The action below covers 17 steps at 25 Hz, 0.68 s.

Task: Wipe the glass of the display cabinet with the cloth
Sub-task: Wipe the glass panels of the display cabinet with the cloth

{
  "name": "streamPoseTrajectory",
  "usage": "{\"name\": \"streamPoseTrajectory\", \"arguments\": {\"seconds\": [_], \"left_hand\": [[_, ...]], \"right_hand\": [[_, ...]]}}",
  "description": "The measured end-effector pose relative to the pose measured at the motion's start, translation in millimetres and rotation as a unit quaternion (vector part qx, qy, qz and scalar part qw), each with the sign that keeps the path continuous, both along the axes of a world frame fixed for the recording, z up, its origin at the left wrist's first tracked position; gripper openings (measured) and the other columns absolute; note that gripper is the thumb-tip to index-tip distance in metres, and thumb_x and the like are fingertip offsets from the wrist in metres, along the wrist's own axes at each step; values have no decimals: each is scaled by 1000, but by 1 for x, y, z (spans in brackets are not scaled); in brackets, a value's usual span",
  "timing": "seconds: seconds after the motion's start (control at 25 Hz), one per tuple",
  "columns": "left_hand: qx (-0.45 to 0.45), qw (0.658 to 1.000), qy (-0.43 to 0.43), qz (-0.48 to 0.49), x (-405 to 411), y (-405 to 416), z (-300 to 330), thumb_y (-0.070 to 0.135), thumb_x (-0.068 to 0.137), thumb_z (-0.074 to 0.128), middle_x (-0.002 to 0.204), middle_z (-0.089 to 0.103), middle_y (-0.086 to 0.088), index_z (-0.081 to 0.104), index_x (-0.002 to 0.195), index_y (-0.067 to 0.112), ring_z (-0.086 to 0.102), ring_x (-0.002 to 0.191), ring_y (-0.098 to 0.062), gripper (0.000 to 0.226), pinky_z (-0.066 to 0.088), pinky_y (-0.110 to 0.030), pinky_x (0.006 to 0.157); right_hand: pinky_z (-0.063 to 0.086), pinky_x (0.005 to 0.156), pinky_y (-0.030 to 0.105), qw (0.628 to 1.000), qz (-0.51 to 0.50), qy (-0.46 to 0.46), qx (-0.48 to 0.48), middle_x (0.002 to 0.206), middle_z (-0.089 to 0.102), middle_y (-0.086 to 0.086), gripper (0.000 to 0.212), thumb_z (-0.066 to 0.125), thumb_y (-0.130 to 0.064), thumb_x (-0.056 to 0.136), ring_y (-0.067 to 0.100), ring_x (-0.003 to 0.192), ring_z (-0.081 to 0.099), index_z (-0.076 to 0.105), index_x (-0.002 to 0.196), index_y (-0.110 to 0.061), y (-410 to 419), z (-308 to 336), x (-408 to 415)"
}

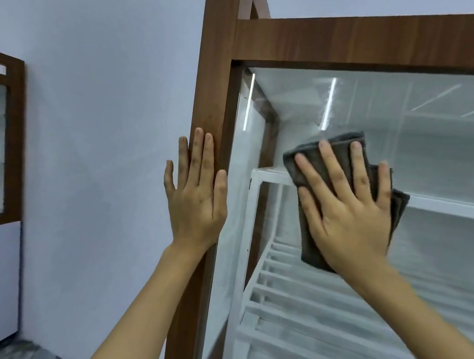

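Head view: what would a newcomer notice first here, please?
First, the right hand, fingers spread, pressing a folded grey cloth flat on the glass, right of centre. Next, the left hand resting flat on the brown wooden post at centre. Behind the glass stands a white rack.

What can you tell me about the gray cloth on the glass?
The cloth is dark gray, soft and fuzzy-looking, like a towel. It is folded into several layers, with the folded edges showing at its top and right side. It lies flat against the glass of the cabinet's front, near the upper left part of the pane. The right hand presses it there with straight, spread fingers and covers most of its middle. The left hand does not touch it.
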<state>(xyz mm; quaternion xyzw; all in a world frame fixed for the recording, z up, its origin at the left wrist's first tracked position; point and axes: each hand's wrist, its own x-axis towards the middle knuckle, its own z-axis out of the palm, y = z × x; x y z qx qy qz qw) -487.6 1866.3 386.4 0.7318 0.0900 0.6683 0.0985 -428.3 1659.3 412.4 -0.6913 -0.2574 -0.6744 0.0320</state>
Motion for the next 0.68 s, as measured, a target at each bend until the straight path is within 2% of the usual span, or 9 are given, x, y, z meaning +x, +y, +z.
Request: {"name": "streamPoseTrajectory", "arguments": {"seconds": [0.04,0.12,0.2,0.28,0.4,0.48,0.56,0.64,0.68], "left_hand": [[-1,1000,2,5,1,-6,-8,42,101,9,160,12,-1,14,151,16,5,148,-16,57,6,-45,120],[16,1000,8,13,1,-10,-21,40,102,8,159,13,-3,14,150,13,7,148,-17,56,5,-43,119],[29,1000,9,7,1,-7,-26,39,102,10,159,14,-3,17,150,13,8,148,-17,55,4,-41,120],[32,999,4,9,2,-4,-25,39,102,14,158,16,-3,21,150,12,9,148,-17,56,3,-40,120],[30,999,9,22,2,-4,-24,41,101,18,158,20,-6,25,149,11,12,147,-21,57,5,-43,120],[63,996,28,54,-1,-12,-25,42,100,21,158,20,-7,26,149,12,12,147,-24,58,3,-45,119],[108,992,33,51,-1,-30,-27,40,100,22,158,16,-6,24,149,12,11,147,-26,57,4,-47,118],[128,991,22,-38,5,-63,-35,35,100,21,158,15,-7,22,149,9,10,148,-26,56,7,-46,119],[107,989,14,-105,9,-82,-38,34,101,19,158,15,-7,21,149,8,9,148,-25,55,8,-44,121]], "right_hand": [[12,117,55,999,6,13,45,159,26,0,48,31,-42,104,30,148,19,30,151,-32,12,4,-3],[7,118,55,999,23,27,36,160,20,2,51,34,-41,102,32,148,14,28,151,-30,39,-17,-9],[5,118,54,995,32,26,-87,161,18,2,56,41,-41,98,33,149,11,29,151,-29,49,-79,-11],[6,119,52,975,14,8,-223,161,19,0,62,49,-43,95,30,150,8,28,152,-28,35,-152,-11],[5,121,49,959,-8,5,-284,161,20,-4,68,55,-38,91,26,150,7,27,152,-29,-13,-194,-11],[1,120,50,975,-28,14,-220,160,22,-4,62,48,-30,93,24,150,10,27,152,-31,-37,-167,-9],[-2,119,54,996,-34,17,-84,160,25,-1,54,41,-29,99,27,149,15,29,151,-30,-44,-114,-5],[4,118,56,998,-18,18,58,158,27,1,47,39,-31,103,29,148,19,33,150,-28,-35,-71,-3],[8,118,55,996,-4,23,91,157,28,1,46,38,-32,104,29,147,21,34,150,-28,-30,-64,-2]]}}
